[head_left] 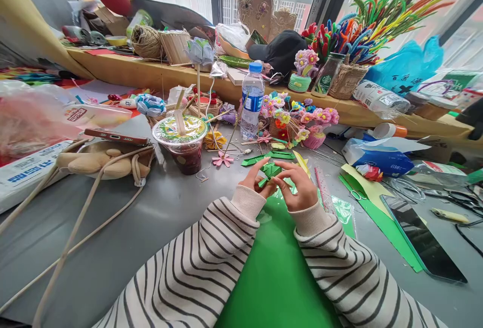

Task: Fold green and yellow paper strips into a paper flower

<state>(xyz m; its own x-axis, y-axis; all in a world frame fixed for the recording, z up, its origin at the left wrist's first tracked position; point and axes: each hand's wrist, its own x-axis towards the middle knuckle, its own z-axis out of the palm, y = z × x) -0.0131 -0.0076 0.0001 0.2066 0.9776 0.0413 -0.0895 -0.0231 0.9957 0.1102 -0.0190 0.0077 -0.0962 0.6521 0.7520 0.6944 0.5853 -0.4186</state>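
Note:
Between my two hands is a small folded green paper piece (270, 171), held up over a green sheet (279, 267) that covers the table in front of me. My left hand (256, 179) pinches its left side, thumb and forefinger closed on it. From the other side, the curled fingers of my right hand (298, 187) grip its right edge. More folded green paper strips (253, 160) lie just beyond my fingers. Beside my right wrist is a pinkish ruler (323, 187). Some of the left fingers are hidden behind the paper.
Left of my hands stand a lidded drink cup (190, 159) and a bag with cords (107, 162). Behind are a water bottle (252, 104) and crocheted flowers (294, 116). To the right lie a phone (422, 237), yellow paper (368, 187) and a blue tissue pack (377, 157).

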